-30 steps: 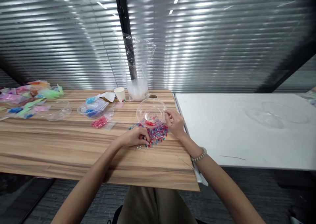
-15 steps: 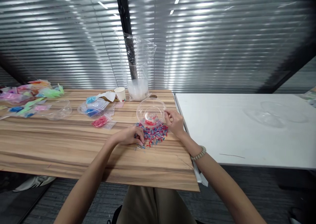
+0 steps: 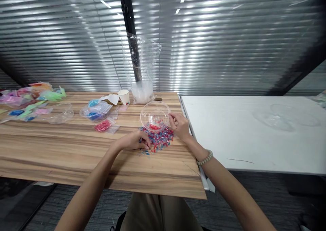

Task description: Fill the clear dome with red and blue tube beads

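Note:
A pile of small red, blue and clear pieces [image 3: 161,138] lies on the wooden table. Over its far side, a clear round plastic bowl [image 3: 155,115] leans with some red pieces inside. My right hand [image 3: 180,125] pinches the bowl's right rim. At the near left edge of the pile rests my left hand [image 3: 137,140], its fingers curled and pressed together down at the pieces; whatever is between the fingertips is too small to make out.
On the wooden table [image 3: 63,149] are a white paper cup [image 3: 124,97], a bag of clear bowls [image 3: 142,92], a bowl with blue packets [image 3: 95,111], a red packet [image 3: 103,125] and colourful bags [image 3: 28,97]. Clear lids [image 3: 273,119] lie on the white table [image 3: 229,136].
My left hand has shifted slightly right and up, uncovering a few pieces near the front. The shoe at the lower left has mostly gone from view.

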Available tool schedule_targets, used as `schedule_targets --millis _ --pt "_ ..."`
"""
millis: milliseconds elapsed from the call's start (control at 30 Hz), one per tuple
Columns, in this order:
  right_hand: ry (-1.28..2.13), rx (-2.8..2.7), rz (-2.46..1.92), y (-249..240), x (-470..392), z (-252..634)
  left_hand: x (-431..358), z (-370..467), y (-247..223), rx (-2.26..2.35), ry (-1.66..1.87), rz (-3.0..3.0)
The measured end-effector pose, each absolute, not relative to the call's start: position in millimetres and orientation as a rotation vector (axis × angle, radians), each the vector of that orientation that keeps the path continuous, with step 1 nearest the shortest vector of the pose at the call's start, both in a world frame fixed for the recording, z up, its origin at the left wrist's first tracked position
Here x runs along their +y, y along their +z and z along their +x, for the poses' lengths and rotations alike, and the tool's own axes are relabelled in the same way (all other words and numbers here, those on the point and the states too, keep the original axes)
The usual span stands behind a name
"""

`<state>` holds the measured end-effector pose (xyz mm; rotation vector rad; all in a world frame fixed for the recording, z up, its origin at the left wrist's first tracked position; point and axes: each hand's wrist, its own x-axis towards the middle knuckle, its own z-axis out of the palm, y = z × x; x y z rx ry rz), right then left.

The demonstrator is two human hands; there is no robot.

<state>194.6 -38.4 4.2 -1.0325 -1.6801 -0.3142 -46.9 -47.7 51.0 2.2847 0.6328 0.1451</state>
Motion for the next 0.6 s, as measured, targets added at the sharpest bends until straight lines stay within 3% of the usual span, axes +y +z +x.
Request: schedule_targets --millis 600 --pt "-0.318 -1.682 -1.025 6.5 -39.6 194.3 -56.7 -35.9 49.4 0.681 0.163 2.363"
